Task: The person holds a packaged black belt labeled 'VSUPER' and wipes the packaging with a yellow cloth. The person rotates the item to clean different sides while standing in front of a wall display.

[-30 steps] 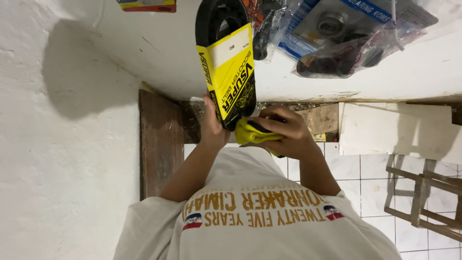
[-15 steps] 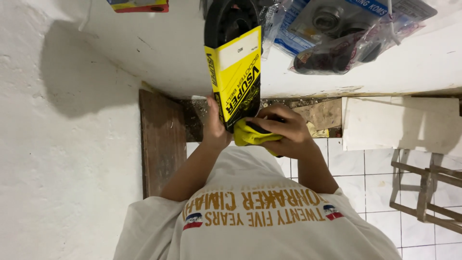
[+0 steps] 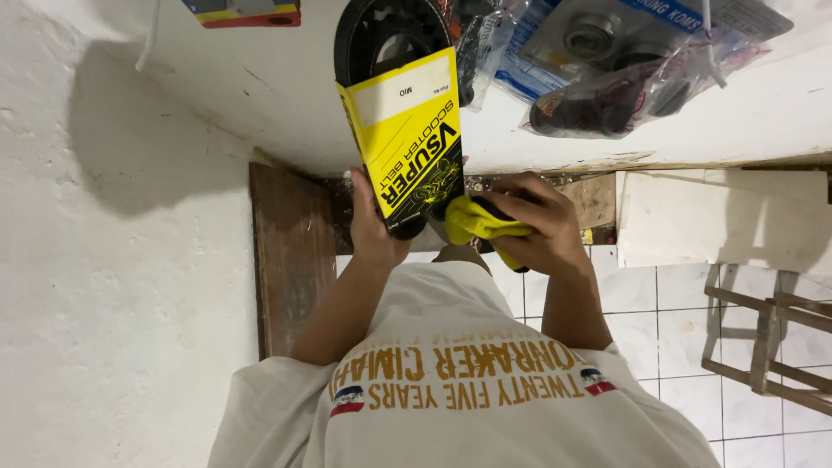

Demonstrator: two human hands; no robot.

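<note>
A white plastered wall [image 3: 104,303] fills the left side, and a white counter [image 3: 260,95] runs across the top. Its far edge carries clear plastic bags of bearings and other parts [image 3: 607,78]. A dark wooden board [image 3: 295,251] stands below the counter's near edge, beside the white floor tiles [image 3: 667,303].

A black drive belt [image 3: 381,35] in a yellow cardboard sleeve [image 3: 412,130] stands upright in front of the counter's near edge. The left hand [image 3: 373,230] grasps its lower end. The right hand [image 3: 533,230] is clenched round a yellow cloth [image 3: 477,221], pressed just beside that same lower end.

The work looks like wiping the packaged belt down, and it seems to be under way. The cloth sits at the bottom end only and the sleeve is still on. How much of the surface is already clean cannot be told.
</note>
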